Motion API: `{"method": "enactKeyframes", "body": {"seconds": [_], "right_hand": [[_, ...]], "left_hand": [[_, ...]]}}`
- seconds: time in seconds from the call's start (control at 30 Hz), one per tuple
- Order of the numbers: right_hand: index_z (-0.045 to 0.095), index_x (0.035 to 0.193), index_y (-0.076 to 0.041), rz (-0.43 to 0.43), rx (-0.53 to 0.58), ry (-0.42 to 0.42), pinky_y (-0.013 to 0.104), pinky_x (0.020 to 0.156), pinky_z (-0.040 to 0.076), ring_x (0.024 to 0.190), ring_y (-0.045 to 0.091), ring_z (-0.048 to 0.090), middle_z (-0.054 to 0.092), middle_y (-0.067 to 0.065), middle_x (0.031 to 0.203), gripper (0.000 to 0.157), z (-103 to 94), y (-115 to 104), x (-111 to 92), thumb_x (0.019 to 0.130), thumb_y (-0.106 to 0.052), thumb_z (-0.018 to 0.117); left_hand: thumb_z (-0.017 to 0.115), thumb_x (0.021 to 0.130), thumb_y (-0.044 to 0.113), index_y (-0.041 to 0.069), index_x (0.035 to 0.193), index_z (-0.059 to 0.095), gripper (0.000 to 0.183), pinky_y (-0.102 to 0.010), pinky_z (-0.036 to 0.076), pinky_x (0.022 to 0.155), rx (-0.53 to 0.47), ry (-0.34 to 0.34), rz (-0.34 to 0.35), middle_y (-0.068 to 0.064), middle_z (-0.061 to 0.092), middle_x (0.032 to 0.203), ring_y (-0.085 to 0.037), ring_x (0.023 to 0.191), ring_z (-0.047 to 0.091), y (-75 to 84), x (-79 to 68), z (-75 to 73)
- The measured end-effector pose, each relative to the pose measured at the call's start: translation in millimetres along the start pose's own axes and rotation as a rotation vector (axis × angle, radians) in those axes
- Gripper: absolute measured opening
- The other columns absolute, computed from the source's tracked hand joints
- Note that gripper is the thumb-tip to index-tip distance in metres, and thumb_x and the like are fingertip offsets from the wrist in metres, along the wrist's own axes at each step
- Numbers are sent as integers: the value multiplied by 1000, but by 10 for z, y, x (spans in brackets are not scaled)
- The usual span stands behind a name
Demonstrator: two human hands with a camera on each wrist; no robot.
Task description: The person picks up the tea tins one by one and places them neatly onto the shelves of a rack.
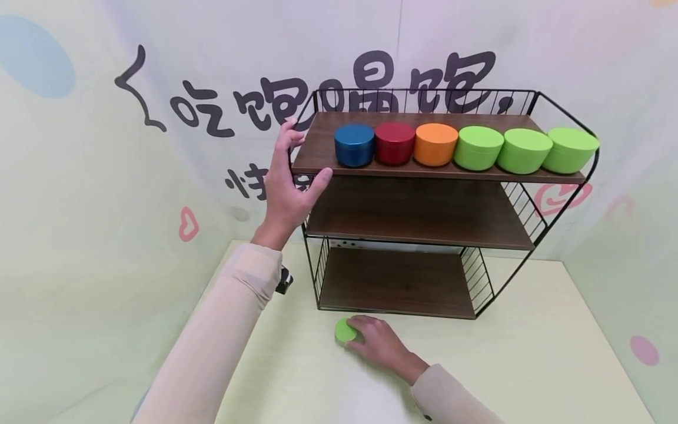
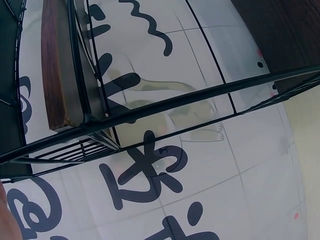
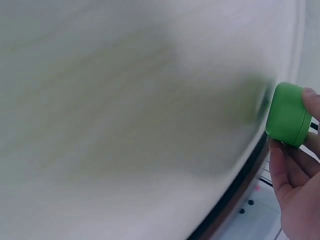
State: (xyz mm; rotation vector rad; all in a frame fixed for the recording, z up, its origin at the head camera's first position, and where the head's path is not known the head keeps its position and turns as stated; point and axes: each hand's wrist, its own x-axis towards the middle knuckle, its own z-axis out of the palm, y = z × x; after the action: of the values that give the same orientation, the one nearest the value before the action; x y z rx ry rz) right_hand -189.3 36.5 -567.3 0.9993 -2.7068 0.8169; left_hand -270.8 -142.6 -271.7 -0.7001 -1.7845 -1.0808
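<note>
In the head view my left hand (image 1: 288,182) grips the left end of a three-tier rack (image 1: 424,172), its thumb against the top board's front edge and its fingers at the wire side. Low in front of the rack, my right hand (image 1: 382,344) pinches a small round green tin (image 1: 345,331) between thumb and fingers. The right wrist view shows the same green tin (image 3: 288,115) from its side; whether it touches the table I cannot tell. On the top board stand a blue tin (image 1: 354,145), a red tin (image 1: 394,143), an orange tin (image 1: 435,145) and several green tins (image 1: 479,148) in a row.
The rack stands on a pale table (image 1: 535,341), with a patterned wall sheet (image 1: 339,47) behind it. Brown boards form its middle shelf (image 1: 413,212) and bottom shelf (image 1: 397,282). A small black object (image 1: 284,281) lies left of the rack, partly behind my left sleeve.
</note>
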Motion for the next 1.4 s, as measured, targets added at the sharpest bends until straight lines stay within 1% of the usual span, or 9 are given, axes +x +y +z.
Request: {"method": "enactKeyframes", "body": {"seconds": [0.1, 0.3, 0.37, 0.7, 0.83, 1.03, 1.13, 1.23, 1.4], "right_hand": [[69, 119, -3, -56, -38, -3, 39, 90, 53, 107, 27, 68, 70, 13, 118, 46, -99, -36, 7, 82, -28, 80], [70, 118, -4, -249, -158, 38, 36, 85, 55, 103, 24, 69, 70, 13, 117, 47, -361, -110, 62, 80, -30, 82], [70, 116, -4, -305, -179, 59, 35, 84, 55, 102, 23, 70, 71, 12, 115, 47, -457, -138, 83, 79, -30, 83], [71, 112, -4, -502, -175, 134, 27, 81, 55, 98, 19, 70, 71, 11, 114, 46, -852, -291, 216, 77, -30, 86], [72, 111, -4, -548, -167, 184, 27, 81, 55, 97, 18, 70, 72, 11, 113, 47, -995, -369, 284, 74, -29, 88], [72, 112, -5, -592, -139, 212, 25, 81, 53, 98, 17, 69, 72, 8, 114, 45, -1197, -466, 360, 75, -28, 87], [72, 112, -5, -623, -146, 220, 25, 81, 53, 98, 16, 69, 72, 8, 113, 45, -1277, -495, 398, 76, -27, 86], [72, 112, -5, -640, -155, 227, 26, 81, 53, 99, 16, 70, 72, 8, 113, 45, -1349, -521, 433, 76, -27, 86], [72, 113, -4, -655, -155, 228, 27, 82, 54, 101, 17, 69, 72, 9, 113, 48, -1458, -563, 486, 76, -29, 87]], "left_hand": [[65, 84, 24, -7, 123, 45, 54, -38, 39, 105, -1, 1, -5, -26, 44, 146, -34, 121, 53, 0, -1, -8], [66, 83, 21, -7, 124, 45, 53, -38, 39, 104, -9, -1, -9, -25, 43, 146, -39, 119, 52, 11, -6, -16], [66, 83, 20, -7, 124, 45, 53, -39, 39, 104, -10, -6, -8, -26, 43, 146, -40, 119, 52, 21, -7, -17], [67, 82, 19, -8, 124, 46, 54, -39, 40, 104, -42, -12, -53, -23, 43, 147, -36, 121, 52, 59, 4, -30], [69, 82, 19, -7, 124, 46, 54, -40, 40, 104, -42, -13, -45, -22, 43, 148, -36, 121, 53, 6, -3, -20], [71, 81, 29, 0, 128, 47, 59, -40, 40, 104, -10, -21, -46, -14, 42, 151, -29, 125, 52, -287, -46, 36], [71, 81, 33, 2, 130, 48, 62, -38, 39, 104, 2, -30, -45, -8, 42, 153, -22, 127, 51, -368, -58, 48], [72, 81, 36, 5, 131, 48, 63, -37, 40, 104, -3, -28, -41, -4, 41, 154, -18, 128, 51, -391, -61, 46], [71, 81, 37, 5, 131, 49, 63, -39, 41, 102, 2, -19, -33, -3, 41, 154, -18, 127, 52, -385, -55, 27]]}}
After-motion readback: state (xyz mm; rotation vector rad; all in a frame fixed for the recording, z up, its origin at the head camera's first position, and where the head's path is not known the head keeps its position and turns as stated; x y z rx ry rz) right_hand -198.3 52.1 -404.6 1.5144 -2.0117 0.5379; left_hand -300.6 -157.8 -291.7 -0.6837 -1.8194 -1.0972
